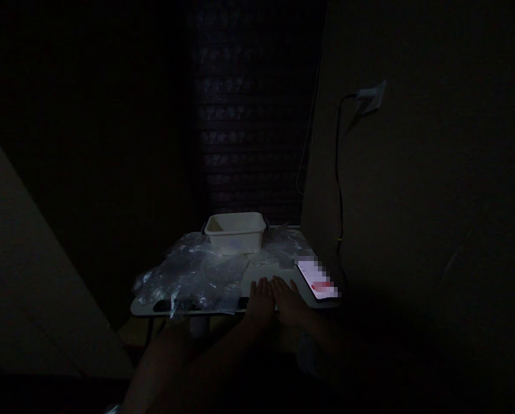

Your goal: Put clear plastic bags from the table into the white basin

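Note:
Both hands lie flat, side by side, at the front edge of a small light-topped table (264, 278). My left hand (261, 299) has its fingers stretched forward and holds nothing. My right hand (287, 299) rests beside it, thumb and fingers extended, also holding nothing. Clear plastic bags (184, 273) are spread over the table's left side, close to my left hand. To the right of my right hand lies a phone (318, 279) with its screen lit. Behind the hands, a white plastic tub (235, 238) with dark side handles stands upright among the bags.
The room is very dark. A black cable (337, 167) hangs from a plug at a wall socket (372, 98) on the right. A ribbed dark blind (249, 132) covers the back, with a thin cord (309, 132) beside it. A pale panel (33, 259) slopes at the left.

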`<state>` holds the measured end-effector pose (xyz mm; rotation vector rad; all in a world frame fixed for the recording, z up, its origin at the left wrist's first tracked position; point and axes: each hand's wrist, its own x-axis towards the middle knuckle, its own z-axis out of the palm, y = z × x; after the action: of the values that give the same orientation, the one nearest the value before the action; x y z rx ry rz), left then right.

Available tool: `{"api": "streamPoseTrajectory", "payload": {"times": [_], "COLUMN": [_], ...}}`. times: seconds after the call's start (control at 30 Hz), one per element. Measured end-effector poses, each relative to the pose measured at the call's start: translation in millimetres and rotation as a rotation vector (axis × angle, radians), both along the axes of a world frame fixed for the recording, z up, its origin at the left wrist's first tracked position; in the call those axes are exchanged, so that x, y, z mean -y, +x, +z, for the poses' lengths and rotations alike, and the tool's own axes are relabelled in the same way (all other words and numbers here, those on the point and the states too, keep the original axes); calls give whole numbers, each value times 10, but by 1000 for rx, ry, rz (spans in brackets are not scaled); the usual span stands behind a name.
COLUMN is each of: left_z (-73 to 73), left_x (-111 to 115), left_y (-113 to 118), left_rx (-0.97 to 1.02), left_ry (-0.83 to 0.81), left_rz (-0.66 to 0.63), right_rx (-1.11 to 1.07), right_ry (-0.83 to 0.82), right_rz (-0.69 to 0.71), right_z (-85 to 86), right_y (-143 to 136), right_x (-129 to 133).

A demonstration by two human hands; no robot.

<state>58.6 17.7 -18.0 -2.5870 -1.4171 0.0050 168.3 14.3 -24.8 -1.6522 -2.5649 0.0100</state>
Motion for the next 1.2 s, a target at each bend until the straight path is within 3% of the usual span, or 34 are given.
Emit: {"api": "streamPoseTrajectory", "payload": {"times": [0.3, 0.57, 0.93, 1.2], "left_z": [-55, 39, 191, 182], "left_x": [-28, 11, 18, 79], "left_y": [3, -18, -202, -213], "left_rx": [25, 6, -1, 18], "left_ry": [32, -38, -152, 12], "left_rz": [15, 0, -93, -141], "right_rx": [13, 15, -65, -80], "right_ry": [-21, -32, -270, -420], "right_rz": [-36, 14, 25, 19], "right_z": [-9, -9, 186, 368], "right_y": [-27, 23, 234, 298], "right_x": [-23, -30, -151, -140]}}
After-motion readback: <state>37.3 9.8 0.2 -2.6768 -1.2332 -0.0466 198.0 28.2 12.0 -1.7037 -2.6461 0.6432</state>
